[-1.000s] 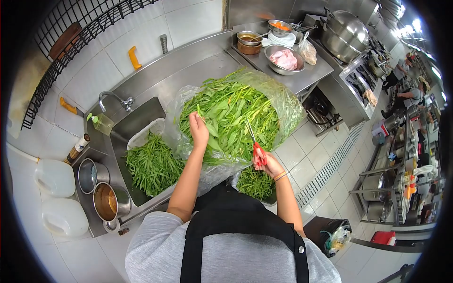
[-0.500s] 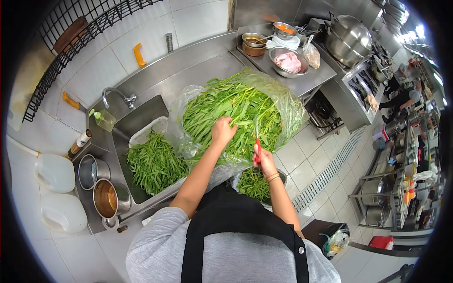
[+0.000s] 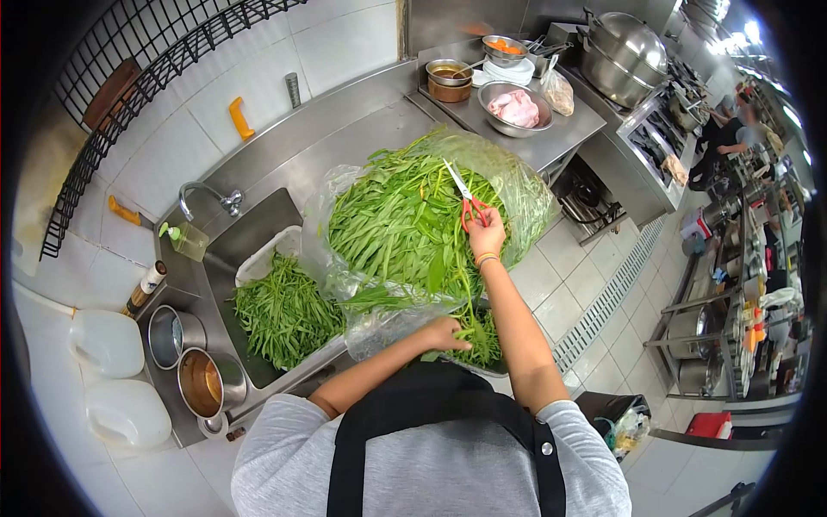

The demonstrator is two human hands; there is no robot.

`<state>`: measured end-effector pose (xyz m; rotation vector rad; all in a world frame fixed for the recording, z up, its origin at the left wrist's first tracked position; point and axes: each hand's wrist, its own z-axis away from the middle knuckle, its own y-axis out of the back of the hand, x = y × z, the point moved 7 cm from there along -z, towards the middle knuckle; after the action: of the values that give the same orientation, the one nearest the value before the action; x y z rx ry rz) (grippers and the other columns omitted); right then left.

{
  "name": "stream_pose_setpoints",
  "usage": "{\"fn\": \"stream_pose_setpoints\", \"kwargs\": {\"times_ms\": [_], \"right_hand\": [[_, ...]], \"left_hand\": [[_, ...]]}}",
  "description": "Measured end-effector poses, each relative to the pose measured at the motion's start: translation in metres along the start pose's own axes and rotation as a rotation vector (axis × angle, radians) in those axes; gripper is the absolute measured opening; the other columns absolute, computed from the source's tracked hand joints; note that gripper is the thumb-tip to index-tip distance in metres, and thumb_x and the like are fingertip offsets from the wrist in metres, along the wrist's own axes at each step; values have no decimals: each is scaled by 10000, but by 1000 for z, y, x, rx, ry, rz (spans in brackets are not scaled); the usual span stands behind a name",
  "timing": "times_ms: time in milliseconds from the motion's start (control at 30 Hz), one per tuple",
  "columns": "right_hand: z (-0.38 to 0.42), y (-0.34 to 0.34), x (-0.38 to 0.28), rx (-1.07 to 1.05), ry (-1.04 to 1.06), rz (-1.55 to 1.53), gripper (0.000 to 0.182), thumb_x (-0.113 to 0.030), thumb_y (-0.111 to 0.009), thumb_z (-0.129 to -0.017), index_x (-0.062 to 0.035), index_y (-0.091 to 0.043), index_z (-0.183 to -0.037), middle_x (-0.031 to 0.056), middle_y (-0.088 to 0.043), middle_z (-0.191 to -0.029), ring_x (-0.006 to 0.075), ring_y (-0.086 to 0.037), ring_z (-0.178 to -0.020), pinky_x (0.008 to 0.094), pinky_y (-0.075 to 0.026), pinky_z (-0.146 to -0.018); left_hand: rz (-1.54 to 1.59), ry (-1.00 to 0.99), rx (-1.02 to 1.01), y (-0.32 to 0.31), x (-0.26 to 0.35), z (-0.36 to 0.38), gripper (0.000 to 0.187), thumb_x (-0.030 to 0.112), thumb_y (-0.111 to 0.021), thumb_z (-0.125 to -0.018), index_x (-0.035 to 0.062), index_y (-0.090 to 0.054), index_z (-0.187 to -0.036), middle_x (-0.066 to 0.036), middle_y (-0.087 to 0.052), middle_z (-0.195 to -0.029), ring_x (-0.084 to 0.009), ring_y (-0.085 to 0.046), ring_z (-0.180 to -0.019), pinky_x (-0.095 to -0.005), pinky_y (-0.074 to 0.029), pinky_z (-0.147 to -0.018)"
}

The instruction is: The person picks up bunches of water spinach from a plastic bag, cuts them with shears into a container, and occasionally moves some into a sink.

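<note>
A large clear plastic bag [image 3: 534,185] lies open on the counter, heaped with long-leaved water spinach [image 3: 388,224]. Over the right side of that heap, my right hand [image 3: 488,234] grips red-handled scissors [image 3: 469,207], their blades pointing up and left. Low at the counter's front edge, my left hand [image 3: 442,334] has its fingers closed around some water spinach stems, partly hidden among leaves. Just beside it, below the counter, is a container of cut greens [image 3: 487,340], mostly covered by my arms and the bag. More cut greens [image 3: 289,310] fill a white basket [image 3: 289,241] in the sink.
On the left are a faucet [image 3: 202,194], a soap bottle [image 3: 185,241], metal pots [image 3: 207,379] and white jugs [image 3: 129,414]. A bowl of raw meat [image 3: 515,112] stands at the back right near a large steamer pot [image 3: 624,56]. Another person [image 3: 724,142] is far right.
My left hand has moved from the heap down to the container, taking some stems with it. My right hand has risen with the scissors, which now tilt up and left.
</note>
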<state>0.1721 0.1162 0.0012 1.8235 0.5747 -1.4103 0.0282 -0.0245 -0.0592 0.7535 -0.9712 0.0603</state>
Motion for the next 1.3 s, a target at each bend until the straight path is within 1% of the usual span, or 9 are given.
{"fn": "stream_pose_setpoints", "kwargs": {"times_ms": [67, 133, 267, 333, 600, 667, 933, 1000, 1300], "right_hand": [[6, 8, 7, -28, -7, -91, 202, -9, -649, -655, -41, -499, -786, 27, -579, -699, 89, -544, -636, 238, -468, -630], [11, 18, 23, -28, -7, -168, 201, 19, -639, -659, -47, -497, -786, 12, -579, -716, 71, -539, -649, 222, -470, -633], [25, 37, 41, -80, -8, -318, 220, 64, -622, -669, -59, -490, -794, -8, -564, -740, 54, -534, -667, 198, -464, -629], [34, 40, 42, -145, 0, -385, 232, 80, -619, -666, -61, -477, -782, -13, -547, -731, 48, -524, -668, 195, -461, -626], [83, 102, 48, -169, -50, -393, 251, 87, -606, -681, -64, -443, -798, -33, -497, -740, 29, -483, -676, 168, -430, -631], [102, 122, 59, -153, -64, -365, 249, 83, -607, -681, -63, -439, -793, -33, -490, -743, 28, -476, -674, 169, -429, -622], [164, 168, 144, -235, -205, -134, 250, 45, -648, -677, -59, -447, -783, -16, -483, -766, 23, -440, -636, 164, -385, -551], [165, 171, 134, -196, 54, 161, 257, -1, -686, -671, -60, -451, -755, -27, -466, -725, 25, -418, -601, 175, -351, -525], [188, 123, 78, -728, -521, -426, 247, -305, -573, -863, -72, -521, -797, -24, -518, -692, 70, -513, -594, 201, -444, -601]], "left_hand": [[-129, -8, -183, -14, -6, -1, 393, 421, -684, -701, 37, -608, -746, -126, -586, -626, -259, -557, -569, -381, -441, -558], [-123, 79, 3, 18, -1, 0, 419, 434, -691, -691, 28, -592, -719, -140, -570, -601, -276, -567, -568, -388, -440, -553], [-68, -13, 819, 112, 38, 8, 303, 284, -692, -711, 25, -566, -803, -168, -592, -842, -312, -594, -766, -400, -467, -616], [-91, 45, 939, 137, 41, -5, 283, 243, -679, -730, 42, -569, -896, -152, -576, -950, -312, -589, -824, -392, -473, -646], [89, 113, 829, 158, -21, -59, 389, 272, -699, -668, -15, -610, -914, -182, -623, -808, -309, -603, -745, -357, -475, -664], [187, 67, 686, 154, -28, -64, 278, 219, -684, -717, -6, -623, -870, -120, -627, -715, -190, -572, -615, -320, -442, -599], [703, -38, 452, 146, 2, -37, 215, 185, -651, -792, 18, -621, -924, -31, -651, -811, -94, -569, -783, -268, -420, -786], [718, -35, 467, 140, 0, -38, 186, 166, -654, -790, 23, -631, -907, -38, -655, -806, -91, -577, -770, -271, -434, -771], [307, -111, 333, 103, 32, -35, 183, 198, -689, -758, 48, -662, -859, 2, -621, -703, -46, -490, -639, -244, -409, -604]]}}
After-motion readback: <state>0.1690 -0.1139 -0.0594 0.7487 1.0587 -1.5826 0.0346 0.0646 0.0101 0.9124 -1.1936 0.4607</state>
